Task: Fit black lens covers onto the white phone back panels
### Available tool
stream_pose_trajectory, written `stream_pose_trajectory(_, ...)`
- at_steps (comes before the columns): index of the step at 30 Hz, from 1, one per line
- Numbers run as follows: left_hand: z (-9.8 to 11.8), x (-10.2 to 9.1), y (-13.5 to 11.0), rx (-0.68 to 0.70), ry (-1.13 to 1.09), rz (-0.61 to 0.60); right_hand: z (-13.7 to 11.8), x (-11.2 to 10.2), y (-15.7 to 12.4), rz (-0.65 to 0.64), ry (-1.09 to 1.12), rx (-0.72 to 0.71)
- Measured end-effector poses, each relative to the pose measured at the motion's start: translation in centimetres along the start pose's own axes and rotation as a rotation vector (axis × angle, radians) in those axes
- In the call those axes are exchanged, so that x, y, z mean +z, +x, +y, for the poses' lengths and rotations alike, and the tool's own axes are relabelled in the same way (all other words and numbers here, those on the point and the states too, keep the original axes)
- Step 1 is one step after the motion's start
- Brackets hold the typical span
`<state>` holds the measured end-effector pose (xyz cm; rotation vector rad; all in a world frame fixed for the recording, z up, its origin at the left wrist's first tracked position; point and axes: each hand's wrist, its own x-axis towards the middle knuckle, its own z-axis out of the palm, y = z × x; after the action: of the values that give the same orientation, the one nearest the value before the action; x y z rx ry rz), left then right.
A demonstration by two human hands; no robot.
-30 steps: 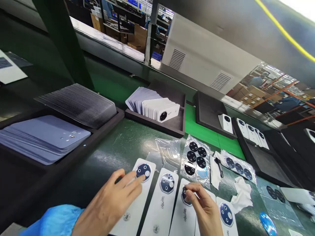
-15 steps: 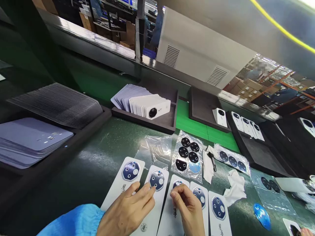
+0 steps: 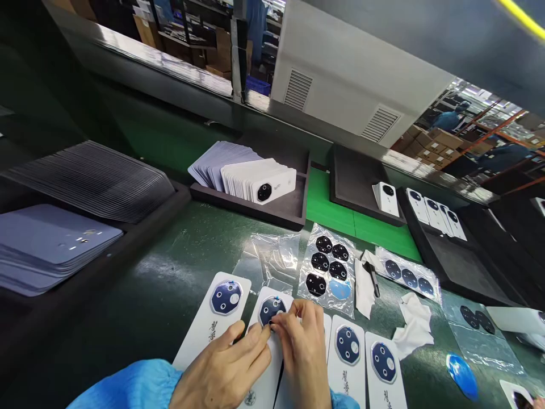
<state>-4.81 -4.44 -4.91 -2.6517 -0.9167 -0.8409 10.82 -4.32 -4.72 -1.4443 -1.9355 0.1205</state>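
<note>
Several white phone back covers lie side by side near the front of the green bench. Each carries a dark octagonal camera module. My left hand point(image 3: 225, 372) rests on the second cover point(image 3: 268, 352), fingers pressed flat beside its camera module point(image 3: 271, 309). My right hand point(image 3: 303, 352) pinches at the edge of that same module with thumb and forefinger; what it pinches is too small to make out. The leftmost cover point(image 3: 215, 321) lies bare beside my left hand. Two more covers point(image 3: 347, 355) lie to the right of my right hand.
A clear sheet of dark octagonal lens stickers point(image 3: 328, 268) lies just beyond the covers, with a second strip point(image 3: 406, 277), wipes point(image 3: 412, 326) and empty clear bags point(image 3: 272, 258). Dark trays hold stacked covers point(image 3: 255, 183) behind, purple sheets point(image 3: 51, 244) left, finished covers point(image 3: 434, 218) right.
My right hand has shifted left from the third cover to the second cover's camera module. My left hand slid from the first cover onto the second. The view has drifted slightly.
</note>
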Motion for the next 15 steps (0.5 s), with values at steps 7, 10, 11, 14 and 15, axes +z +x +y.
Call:
stream_pose_trajectory(7, 0.04, -0.50, 0.42, -0.032, 0.011, 0.016, -0.05, -0.39, 0.77, -0.002, -0.019, 0.020)
stream_pose_trajectory(10, 0.09, -0.73, 0.44, -0.026, 0.024, -0.007, -0.03, -0.60, 0.66, 0.041, -0.043, 0.012)
stream_pose_trajectory(11, 0.11, -0.79, 0.45, -0.030, 0.031, -0.020, -0.06, -0.54, 0.59, 0.042, -0.053, -0.007)
stream_pose_trajectory(14, 0.15, -0.87, 0.52, -0.051, 0.033, -0.018, -0.17, -0.27, 0.47, 0.012, -0.062, -0.054)
stream_pose_trajectory(15, 0.15, -0.85, 0.53, -0.053, 0.030, -0.016, -0.19, -0.23, 0.47, 0.007, -0.064, -0.051)
